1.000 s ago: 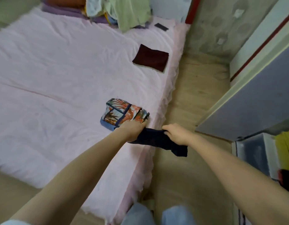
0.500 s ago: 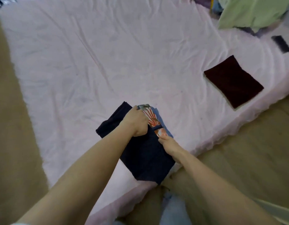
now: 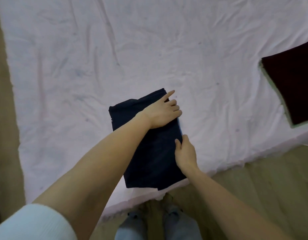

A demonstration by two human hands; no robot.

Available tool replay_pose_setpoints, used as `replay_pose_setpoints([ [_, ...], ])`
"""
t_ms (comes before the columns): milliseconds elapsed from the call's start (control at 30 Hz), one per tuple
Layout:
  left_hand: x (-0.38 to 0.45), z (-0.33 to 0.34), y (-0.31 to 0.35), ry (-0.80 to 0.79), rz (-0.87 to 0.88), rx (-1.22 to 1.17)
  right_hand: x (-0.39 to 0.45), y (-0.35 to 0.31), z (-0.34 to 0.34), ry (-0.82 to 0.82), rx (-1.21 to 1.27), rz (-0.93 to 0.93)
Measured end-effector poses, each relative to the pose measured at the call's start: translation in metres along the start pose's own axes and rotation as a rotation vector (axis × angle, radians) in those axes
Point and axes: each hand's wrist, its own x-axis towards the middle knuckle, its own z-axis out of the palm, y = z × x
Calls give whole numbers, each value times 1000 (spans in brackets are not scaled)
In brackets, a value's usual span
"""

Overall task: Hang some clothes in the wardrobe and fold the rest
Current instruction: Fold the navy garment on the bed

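A folded navy garment lies on the pink bed sheet near the bed's front edge. My left hand rests on its far right corner, index finger straight, the other fingers curled over the garment's right edge. My right hand pinches that same right edge lower down, thumb on top. A thin blue sliver of the patterned cloth shows under the navy garment between my hands; the rest of it is hidden.
A folded maroon cloth lies on the bed at the right. Wooden floor borders the bed at the front and left. My feet stand at the bed's edge.
The navy garment moved from the air beside the bed onto the patterned cloth and now covers it almost fully. Both hands shifted to its right edge. The view swung left.
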Motion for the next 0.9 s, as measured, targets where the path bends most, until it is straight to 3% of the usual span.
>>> replay_pose_setpoints([
  [100, -10, 9, 2, 194, -259, -177, 0, 3, 3, 50, 37, 53],
  [200, -39, 21, -5, 44, -679, -442, 9, -6, 7, 52, 5, 170],
  [267, -56, 32, -15, -46, -787, -511, 10, -12, 10, 151, -205, 177],
  [333, -60, 43, -24, -126, -765, -541, 3, -15, 17, 317, -379, -12],
  [433, -48, 55, -41, -170, -697, -576, -1, -23, 35, 215, -528, -257],
  [600, -22, 65, -54, -275, -678, -674, 26, -7, 52, 107, -586, -120],
  [667, -17, 66, -64, -336, -702, -801, 31, -5, 49, 88, -460, -87],
  [767, -17, 69, -71, -413, -691, -908, 42, -3, 40, 111, -199, 116],
  [900, -20, 67, -69, -453, -703, -971, 61, -10, 30, 7, -155, 293],
])
